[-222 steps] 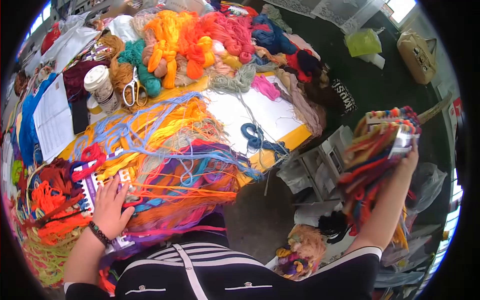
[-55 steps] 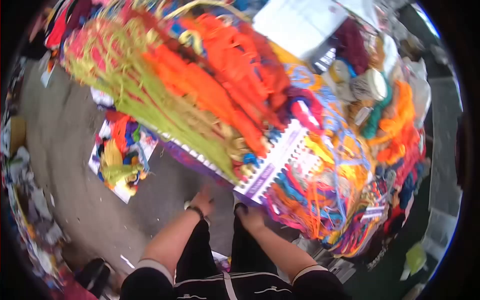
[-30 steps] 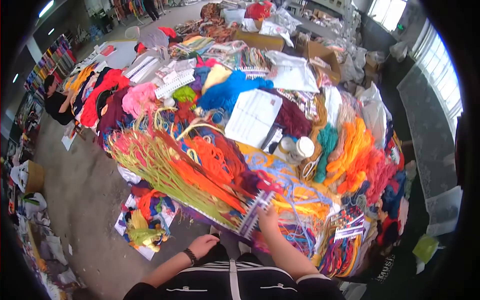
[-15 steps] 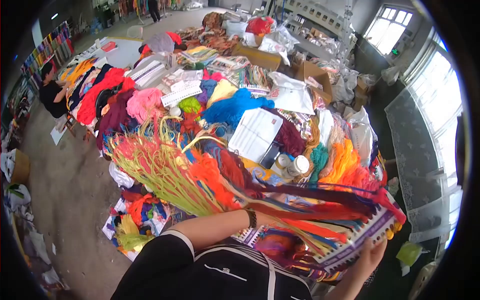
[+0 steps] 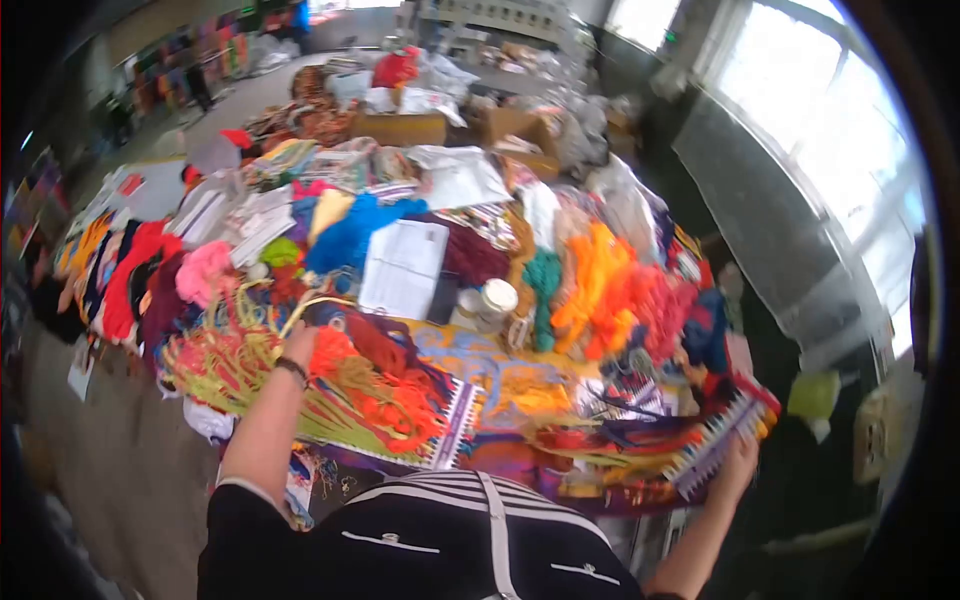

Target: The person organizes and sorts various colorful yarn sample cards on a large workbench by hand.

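Note:
My right hand [image 5: 738,462] is closed on the lower edge of a white-and-purple notched thread card [image 5: 715,445] at the right. Red, yellow and dark threads [image 5: 610,435] trail leftward from this card over the table. My left hand [image 5: 299,345] is at a thick bundle of green, red and orange threads [image 5: 350,390] on the left; its fingers are blurred and partly hidden among strands. A second notched thread card [image 5: 458,425] lies at the right end of that bundle, apart from both hands.
A patterned cloth [image 5: 500,370] shows between the two cards. Beyond it are a white paper sheet [image 5: 403,268], a white-lidded jar [image 5: 497,298], orange yarn [image 5: 592,290] and blue yarn [image 5: 365,230]. Cardboard boxes [image 5: 520,135] stand at the back. Windows and a curtain [image 5: 760,220] are at right.
My left hand has moved out from under the threads to the bundle at left. The right hand's card has separated from the bundle, its threads lower now. The view has turned right.

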Motion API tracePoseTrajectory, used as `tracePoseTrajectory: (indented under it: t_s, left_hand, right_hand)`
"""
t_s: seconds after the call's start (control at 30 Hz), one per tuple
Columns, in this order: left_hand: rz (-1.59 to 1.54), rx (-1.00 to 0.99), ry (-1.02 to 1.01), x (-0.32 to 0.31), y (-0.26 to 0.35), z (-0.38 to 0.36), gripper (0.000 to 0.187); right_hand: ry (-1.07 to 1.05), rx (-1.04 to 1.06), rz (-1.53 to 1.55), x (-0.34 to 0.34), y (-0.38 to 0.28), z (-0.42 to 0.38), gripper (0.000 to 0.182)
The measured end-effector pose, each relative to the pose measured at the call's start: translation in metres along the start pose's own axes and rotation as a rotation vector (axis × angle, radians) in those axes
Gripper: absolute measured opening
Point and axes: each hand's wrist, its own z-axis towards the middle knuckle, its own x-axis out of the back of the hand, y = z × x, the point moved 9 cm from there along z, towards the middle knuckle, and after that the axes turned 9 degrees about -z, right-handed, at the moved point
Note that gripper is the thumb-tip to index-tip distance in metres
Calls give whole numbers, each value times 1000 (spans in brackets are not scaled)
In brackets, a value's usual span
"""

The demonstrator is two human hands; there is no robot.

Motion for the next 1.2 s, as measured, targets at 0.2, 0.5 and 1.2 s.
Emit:
tracePoseTrajectory:
  t_s: [0.2, 0.5, 1.2]
  left_hand:
    - [221, -58, -331, -228, -20, -96, 40]
    - [449, -470, -598, -371, -17, -139, 57]
    - [-104, 0, 163, -212, -7, -56, 58]
  right_hand:
    - [-326, -57, -177, -190, -8, -77, 22]
    - [-787, -30, 379, -263, -97, -166, 18]
    - [-775, -70, 237, -237, -81, -125, 20]
